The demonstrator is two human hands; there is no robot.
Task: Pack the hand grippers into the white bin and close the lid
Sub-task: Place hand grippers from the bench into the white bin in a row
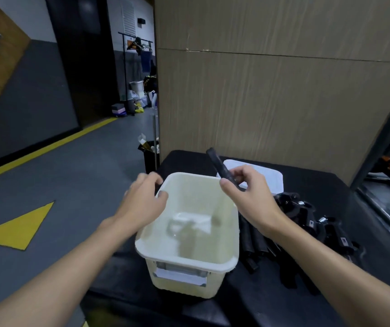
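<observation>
Head view: the white bin [185, 262] sits open-topped on the black table [318, 185], a label plate [179, 276] on its near wall. The right hand [248, 194] is up over the bin's far right rim. Thumb and curled fingers pinch the lower end of one black hand gripper [218, 165], and its handle sticks up and away to the left.

The left hand [143, 198] is at the bin's far left corner, thumb tip on the rim and fingers curved round the outside. It's blurred, so I can't tell whether it really clamps that rim.

The lid [269, 177] lies flat on the table just beyond the bin, partly hidden behind the right hand. The other hand grippers [307, 220] are heaped on the table just beside the bin's right wall, under the right forearm.

A wood-panelled wall [271, 102] backs the table. A dark waste bin [149, 154] stands on the floor at the table's far left corner. Yellow floor markings [17, 230] show on the left and a clothes rack [137, 46] stands far off.
</observation>
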